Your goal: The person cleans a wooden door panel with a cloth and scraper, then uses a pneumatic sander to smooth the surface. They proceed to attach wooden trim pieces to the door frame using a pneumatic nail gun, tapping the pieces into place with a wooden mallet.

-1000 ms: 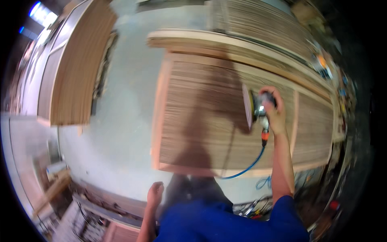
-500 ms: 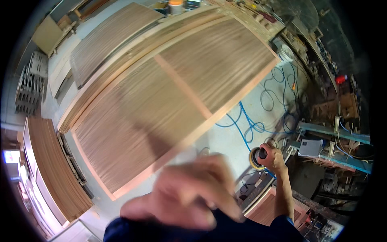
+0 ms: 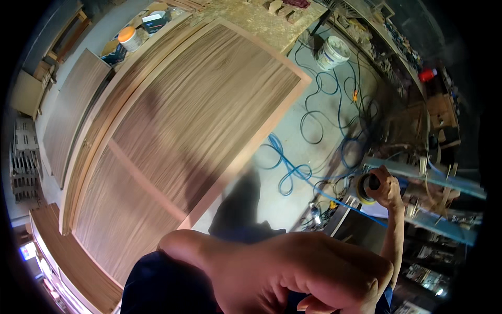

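Observation:
My right hand (image 3: 388, 191) is closed around a round sander (image 3: 365, 187) with a dark top and a yellowish pad edge, held in the air at the right. A blue hose (image 3: 340, 201) runs near it. Close to the camera, at the lower middle, my left hand (image 3: 308, 267) shows its back with the fingers curled under; nothing shows in it, though the palm is hidden. Left of and beyond my hands lies a large wood-grain door panel (image 3: 204, 99) with a paler border and a crossbar (image 3: 149, 183). My shadow falls across it.
A white bucket (image 3: 332, 52) stands on the floor beyond the panel's right end, near coiled hoses (image 3: 293, 170). An orange-lidded tub (image 3: 128, 38) and small boxes stand past the far edge. More panels (image 3: 78, 115) lean at left; a blue metal frame (image 3: 444, 180) is at right.
My view has turned and moved toward the panel's right end, so the panel sits farther left. The sander stays in my right hand; my left hand has swung lower and to the right.

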